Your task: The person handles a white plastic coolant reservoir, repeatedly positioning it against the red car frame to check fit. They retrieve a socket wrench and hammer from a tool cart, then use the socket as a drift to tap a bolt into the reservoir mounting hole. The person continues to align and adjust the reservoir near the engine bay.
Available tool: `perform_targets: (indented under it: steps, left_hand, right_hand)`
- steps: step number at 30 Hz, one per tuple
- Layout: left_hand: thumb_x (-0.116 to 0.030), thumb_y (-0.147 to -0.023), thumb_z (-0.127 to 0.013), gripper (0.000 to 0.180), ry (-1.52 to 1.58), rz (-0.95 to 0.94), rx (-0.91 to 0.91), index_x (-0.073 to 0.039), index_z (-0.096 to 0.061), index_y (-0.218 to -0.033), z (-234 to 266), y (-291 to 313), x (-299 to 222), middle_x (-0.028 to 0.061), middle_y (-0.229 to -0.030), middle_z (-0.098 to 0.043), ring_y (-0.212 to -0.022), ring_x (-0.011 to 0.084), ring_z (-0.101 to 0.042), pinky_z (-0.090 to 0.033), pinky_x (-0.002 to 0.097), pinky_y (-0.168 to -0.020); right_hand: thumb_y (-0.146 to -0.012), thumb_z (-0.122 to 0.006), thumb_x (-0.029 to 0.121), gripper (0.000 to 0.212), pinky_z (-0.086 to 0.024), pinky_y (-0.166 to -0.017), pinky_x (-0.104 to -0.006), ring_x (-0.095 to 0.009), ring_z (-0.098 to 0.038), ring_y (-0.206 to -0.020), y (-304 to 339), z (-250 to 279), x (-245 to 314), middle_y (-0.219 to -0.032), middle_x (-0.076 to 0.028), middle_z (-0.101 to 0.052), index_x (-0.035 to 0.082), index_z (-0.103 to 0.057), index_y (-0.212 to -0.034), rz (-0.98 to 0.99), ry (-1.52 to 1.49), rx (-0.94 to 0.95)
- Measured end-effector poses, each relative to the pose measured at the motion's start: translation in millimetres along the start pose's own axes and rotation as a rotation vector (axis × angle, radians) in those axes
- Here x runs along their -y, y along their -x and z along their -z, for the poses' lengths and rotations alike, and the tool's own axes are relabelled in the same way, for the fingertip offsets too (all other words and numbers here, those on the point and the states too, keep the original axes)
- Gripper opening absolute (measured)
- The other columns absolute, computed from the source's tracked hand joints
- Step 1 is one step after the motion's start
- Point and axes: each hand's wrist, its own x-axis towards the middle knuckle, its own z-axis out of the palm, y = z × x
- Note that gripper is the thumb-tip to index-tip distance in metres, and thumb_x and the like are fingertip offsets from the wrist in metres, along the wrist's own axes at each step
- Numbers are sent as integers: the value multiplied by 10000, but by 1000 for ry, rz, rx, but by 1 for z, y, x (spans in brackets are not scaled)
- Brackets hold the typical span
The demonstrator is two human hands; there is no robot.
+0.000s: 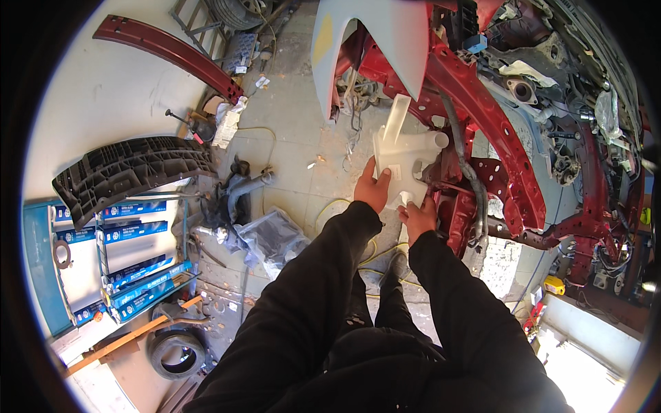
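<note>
A translucent white plastic reservoir tank [407,153] with a long filler neck is held up against the stripped red car body [506,148], near the front frame. My left hand [374,186] grips its left lower side. From below, my right hand [418,215] holds its bottom edge. Both arms are in black sleeves. A black corrugated hose [470,172] runs down the red frame just right of the tank.
A grey primed fender [385,34] hangs above the tank. On the concrete floor lie a black plastic grille panel [131,168], a red bar [169,48], a plastic bag [274,237], a tyre [177,352], yellow cable [330,206] and a rack of blue boxes [134,258].
</note>
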Motion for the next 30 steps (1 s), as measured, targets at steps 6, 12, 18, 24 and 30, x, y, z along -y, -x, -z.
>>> perform_targets:
  steps: [6,12,18,24,30]
  left_hand:
    - [-326,-1080,-685,657,52,-32,-27,-69,-481,-1649,-6,1,3,182,-1126,-809,-937,231,-777,-594,365,-852]
    - [-250,-1112,-645,542,261,38,46,-89,-521,-1615,-8,2,0,131,-1246,-791,-1049,188,-753,-578,343,-926]
    - [-229,-1118,-656,542,330,138,95,-113,-517,-1629,2,3,-18,92,-1220,-784,-1000,170,-736,-580,324,-904]
    - [-221,-1109,-675,640,343,300,110,-184,-436,-1702,10,9,-33,83,-1098,-790,-897,171,-752,-601,369,-669]
    - [-252,-1099,-703,678,339,152,173,-167,-427,-1713,19,-7,-8,97,-991,-793,-796,136,-724,-572,326,-687]
  right_hand:
    - [-949,-695,80,605,-587,-946,-440,-340,-723,-1116,35,9,25,-1380,-210,-680,-11,-492,-1511,254,511,-15]
    - [-917,-708,16,462,-576,-949,-478,-428,-701,-1119,142,75,91,-1264,-233,-715,-22,-618,-1369,925,896,243]
    - [-779,-734,-39,254,-555,-821,-481,-375,-678,-906,162,123,109,-982,-147,-722,9,-720,-1028,1104,1058,470]
    - [-760,-740,-49,247,-541,-792,-468,-376,-660,-841,154,131,92,-939,-151,-708,10,-714,-998,1138,1005,487]
    - [-714,-751,47,274,-506,-809,-463,-322,-632,-877,132,130,84,-950,-83,-662,66,-748,-988,1280,1128,480]
